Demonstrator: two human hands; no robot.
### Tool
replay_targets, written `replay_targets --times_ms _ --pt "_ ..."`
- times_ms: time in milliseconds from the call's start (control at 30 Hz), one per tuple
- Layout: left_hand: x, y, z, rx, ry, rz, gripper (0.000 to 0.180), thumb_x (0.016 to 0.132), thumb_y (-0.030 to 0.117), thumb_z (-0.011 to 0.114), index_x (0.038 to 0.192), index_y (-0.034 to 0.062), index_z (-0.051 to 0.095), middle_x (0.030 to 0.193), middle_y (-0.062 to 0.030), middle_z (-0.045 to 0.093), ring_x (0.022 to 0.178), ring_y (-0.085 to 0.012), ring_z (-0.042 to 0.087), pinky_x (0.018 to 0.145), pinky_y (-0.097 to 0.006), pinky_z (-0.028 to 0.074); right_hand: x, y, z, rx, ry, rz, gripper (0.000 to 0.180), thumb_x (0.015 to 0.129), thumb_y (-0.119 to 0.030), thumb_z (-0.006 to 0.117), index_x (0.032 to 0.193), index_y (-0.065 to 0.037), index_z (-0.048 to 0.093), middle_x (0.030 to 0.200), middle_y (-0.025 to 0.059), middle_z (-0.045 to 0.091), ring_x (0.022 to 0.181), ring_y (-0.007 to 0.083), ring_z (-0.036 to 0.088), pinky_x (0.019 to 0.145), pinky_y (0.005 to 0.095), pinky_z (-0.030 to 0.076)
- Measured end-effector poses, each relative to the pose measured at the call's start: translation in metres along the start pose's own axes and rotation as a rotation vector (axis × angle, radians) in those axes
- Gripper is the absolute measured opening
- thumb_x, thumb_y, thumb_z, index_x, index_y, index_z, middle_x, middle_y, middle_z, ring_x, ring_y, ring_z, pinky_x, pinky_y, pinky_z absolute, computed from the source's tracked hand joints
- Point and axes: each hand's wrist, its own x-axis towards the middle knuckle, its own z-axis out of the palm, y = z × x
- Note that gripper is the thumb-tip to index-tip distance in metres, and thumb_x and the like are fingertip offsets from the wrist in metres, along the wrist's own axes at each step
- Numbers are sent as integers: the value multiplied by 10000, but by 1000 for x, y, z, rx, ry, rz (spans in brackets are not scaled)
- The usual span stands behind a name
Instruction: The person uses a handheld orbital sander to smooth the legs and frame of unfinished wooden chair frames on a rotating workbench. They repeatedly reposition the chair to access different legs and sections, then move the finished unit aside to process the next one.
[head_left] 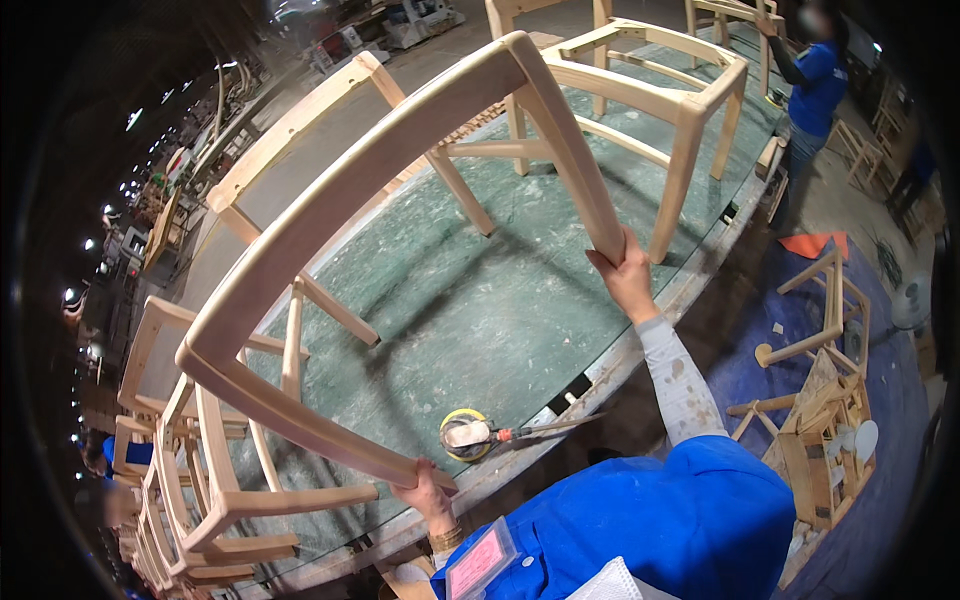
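Both my hands hold a pale wooden chair frame (350,180), tilted up above the green-topped worktable (480,310). It has a long curved rail with a leg at each end. My left hand (430,495) is closed round the end of the near leg, by the table's front edge. Farther right, my right hand (627,275) grips the end of the other leg. A round yellow-rimmed tool (466,433), which looks like a sander with a hose, lies on the table between my hands.
Another wooden chair frame (690,110) stands on the table at the far right. Several more frames (260,500) crowd the left end. A person in blue (815,90) works at the far right. Wooden parts and a crate (815,450) lie on blue floor covering to my right.
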Motion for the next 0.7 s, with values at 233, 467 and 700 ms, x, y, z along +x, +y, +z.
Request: replay_targets --times_ms 233,467,700 --pt "62 -45 91 59 -114 107 266 780 64 666 960 -35 498 810 -88 571 685 -158 549 625 -295 455 66 46 36 -184 -41 103 508 761 -184 688 1186 -8 471 1117 239 536 1040 414 514 880 465 426" --pt "104 -49 138 193 -117 332 356 803 155 703 1034 -29 504 888 -71 554 761 -161 514 677 -302 446 108 55 59 -447 -162 214 417 819 -257 634 1107 0 476 1111 214 539 1072 380 503 887 491 409" --pt "81 -84 139 698 -205 474 630 688 318 798 1148 9 498 1063 -183 540 999 -331 492 868 -413 398 112 88 54 -606 -162 265 362 826 -273 633 1051 -7 536 1075 179 568 1028 351 541 823 461 465"
